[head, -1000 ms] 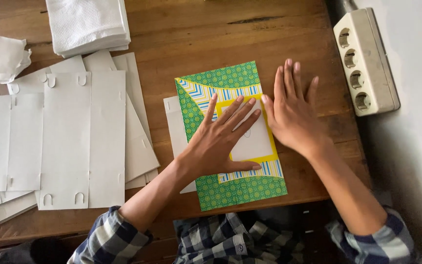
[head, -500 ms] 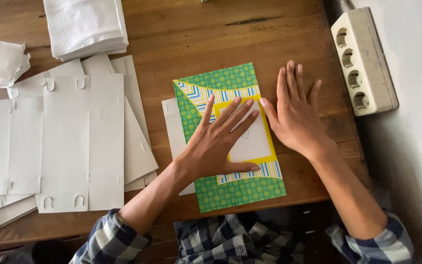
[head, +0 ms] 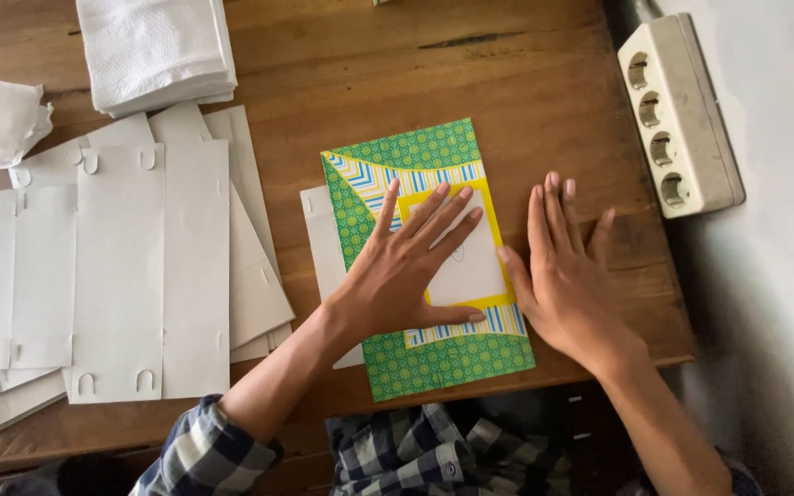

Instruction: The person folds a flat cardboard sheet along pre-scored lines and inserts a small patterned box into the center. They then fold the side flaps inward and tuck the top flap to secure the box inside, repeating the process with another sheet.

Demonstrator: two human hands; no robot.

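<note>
- My left hand lies flat, fingers spread, on the green patterned sheet in the middle of the frame, palm pressing it against the wooden table.
- Its fingers reach over the white panel with the yellow border in the sheet's centre.
- My right hand lies flat too, fingers together and pointing to the top of the frame, just at the sheet's right edge, with the thumb touching that edge and the rest of the hand on bare wood.
- Neither hand pinches or grips anything.
- A plain white card shows from under the sheet's left side.
- Flat white cut-out cardboard pieces are spread over the left half of the frame.
- A stack of white napkins sits at the upper left, and a crumpled white tissue is near the left edge.
- A cream power strip lies at the upper right, against the pale wall.
</note>
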